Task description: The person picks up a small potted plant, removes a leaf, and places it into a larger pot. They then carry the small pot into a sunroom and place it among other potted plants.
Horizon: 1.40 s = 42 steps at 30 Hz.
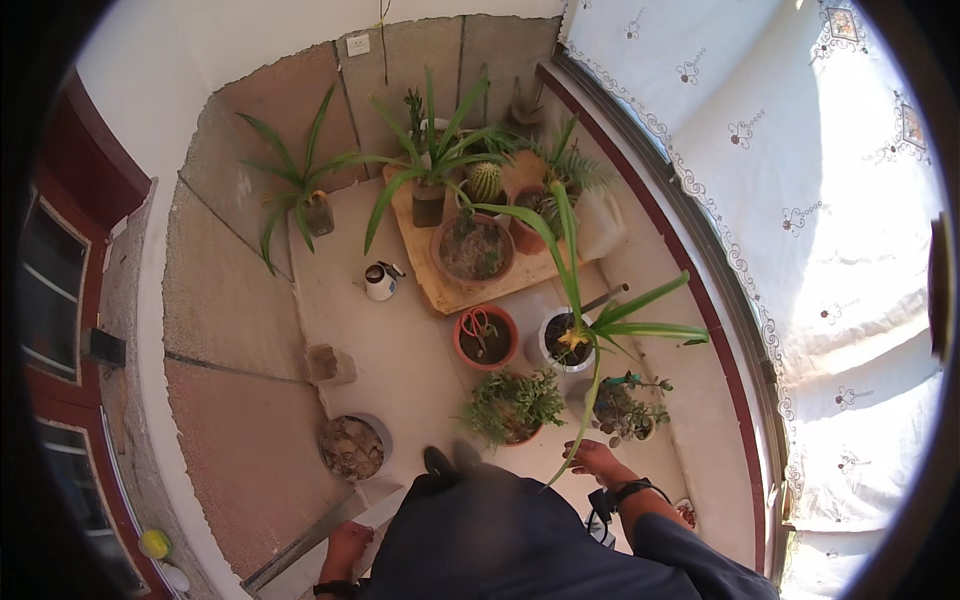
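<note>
My right hand (600,462) is below the plant stand, with its fingertips closed on a long drooping green leaf (588,412). This leaf hangs from a strap-leaved plant in a white pot (562,345), which has a yellowish patch at its base. Near that hand is a small pot of fleshy-leaved plant (625,408), and a bushy green plant (515,405) in a terracotta pot lies to its left. Low at the left, my left hand (348,542) hangs beside my body with its fingers curled in and nothing visible in them.
Several potted plants crowd a low wooden board (440,290) at the back, among them a round cactus (485,183). A red pot with scissors (484,337), a white jug (379,282) and a bucket of dry matter (355,447) stand on the floor. A patterned curtain (790,220) hangs at right.
</note>
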Tool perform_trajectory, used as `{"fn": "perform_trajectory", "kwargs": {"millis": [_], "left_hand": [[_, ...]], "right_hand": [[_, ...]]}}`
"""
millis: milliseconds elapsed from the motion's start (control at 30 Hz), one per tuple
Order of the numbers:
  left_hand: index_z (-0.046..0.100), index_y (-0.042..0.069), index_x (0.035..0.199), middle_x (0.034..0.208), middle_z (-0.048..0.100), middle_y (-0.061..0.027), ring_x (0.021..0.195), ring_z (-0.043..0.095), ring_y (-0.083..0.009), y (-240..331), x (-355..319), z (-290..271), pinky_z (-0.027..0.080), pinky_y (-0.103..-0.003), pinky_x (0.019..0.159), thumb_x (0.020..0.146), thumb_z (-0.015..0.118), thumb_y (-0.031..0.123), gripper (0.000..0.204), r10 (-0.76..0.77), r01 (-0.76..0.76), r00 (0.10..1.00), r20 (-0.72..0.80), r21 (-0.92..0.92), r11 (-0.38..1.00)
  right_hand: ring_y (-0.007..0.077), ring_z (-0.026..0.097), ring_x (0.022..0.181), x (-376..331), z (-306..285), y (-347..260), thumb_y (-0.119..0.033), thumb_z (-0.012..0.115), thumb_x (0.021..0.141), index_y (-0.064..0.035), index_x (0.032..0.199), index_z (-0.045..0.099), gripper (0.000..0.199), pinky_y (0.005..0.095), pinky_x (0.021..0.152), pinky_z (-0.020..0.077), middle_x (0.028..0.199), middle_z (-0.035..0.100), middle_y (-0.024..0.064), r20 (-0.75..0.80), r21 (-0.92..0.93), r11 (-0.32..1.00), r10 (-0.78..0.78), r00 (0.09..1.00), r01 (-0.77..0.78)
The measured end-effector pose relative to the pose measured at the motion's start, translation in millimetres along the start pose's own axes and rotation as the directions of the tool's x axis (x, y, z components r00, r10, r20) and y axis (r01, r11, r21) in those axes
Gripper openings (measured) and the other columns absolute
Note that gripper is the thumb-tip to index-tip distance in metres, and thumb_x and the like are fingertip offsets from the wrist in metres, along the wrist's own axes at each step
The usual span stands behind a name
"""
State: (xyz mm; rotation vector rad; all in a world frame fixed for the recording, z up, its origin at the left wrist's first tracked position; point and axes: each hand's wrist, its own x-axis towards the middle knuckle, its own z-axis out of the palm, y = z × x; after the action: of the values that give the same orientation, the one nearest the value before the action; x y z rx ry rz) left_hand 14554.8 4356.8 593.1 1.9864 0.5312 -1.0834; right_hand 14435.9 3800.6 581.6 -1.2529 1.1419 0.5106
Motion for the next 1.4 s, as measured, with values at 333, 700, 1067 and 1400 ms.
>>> {"fn": "perform_trajectory", "kwargs": {"millis": [333,700,1067,1400], "left_hand": [[0.069,0.002,0.073,0.068,0.067,-0.0091,0.062,0.064,-0.0199,91,102,-27,0.049,-0.036,0.059,0.080,0.072,0.025,0.024,0.205,-0.217,0.975,0.082,0.186,0.958],[0.071,0.002,0.080,0.071,0.069,-0.0097,0.065,0.065,-0.0185,278,240,-70,0.052,-0.036,0.062,0.083,0.072,0.027,0.025,0.158,-0.274,0.945,0.288,0.426,0.862],[0.071,0.001,0.082,0.073,0.069,-0.0053,0.064,0.061,-0.0127,345,315,-113,0.050,-0.031,0.061,0.084,0.076,0.024,0.023,-0.017,-0.166,0.916,0.400,0.417,0.894],[0.072,0.001,0.083,0.076,0.071,-0.0099,0.069,0.067,-0.0188,362,345,-123,0.052,-0.034,0.067,0.082,0.074,0.027,0.026,-0.104,-0.096,0.905,0.413,0.435,0.896]], "right_hand": [[0.0228,0.071,0.090,-4,-18,6,-0.023,0.066,0.092,-0.0032,0.126,0.061,0.039,0.0353,0.077,0.0555,0.105,0.070,0.0087,-0.190,0.223,0.974,0.081,0.978,-0.038],[0.0249,0.069,0.092,-39,57,-75,-0.021,0.060,0.094,0.0009,0.129,0.056,0.042,0.0359,0.076,0.0557,0.104,0.069,0.0104,-0.385,0.454,0.887,0.276,0.881,-0.079],[0.0268,0.070,0.091,-52,98,-157,-0.020,0.055,0.096,-0.0022,0.127,0.055,0.035,0.0379,0.077,0.0590,0.107,0.068,0.0115,-0.406,0.507,0.839,0.434,0.804,-0.197],[0.0263,0.068,0.089,-26,97,-172,-0.016,0.059,0.092,-0.0017,0.129,0.053,0.039,0.0411,0.073,0.0581,0.102,0.066,0.0102,-0.496,0.452,0.856,0.476,0.726,-0.252]]}}
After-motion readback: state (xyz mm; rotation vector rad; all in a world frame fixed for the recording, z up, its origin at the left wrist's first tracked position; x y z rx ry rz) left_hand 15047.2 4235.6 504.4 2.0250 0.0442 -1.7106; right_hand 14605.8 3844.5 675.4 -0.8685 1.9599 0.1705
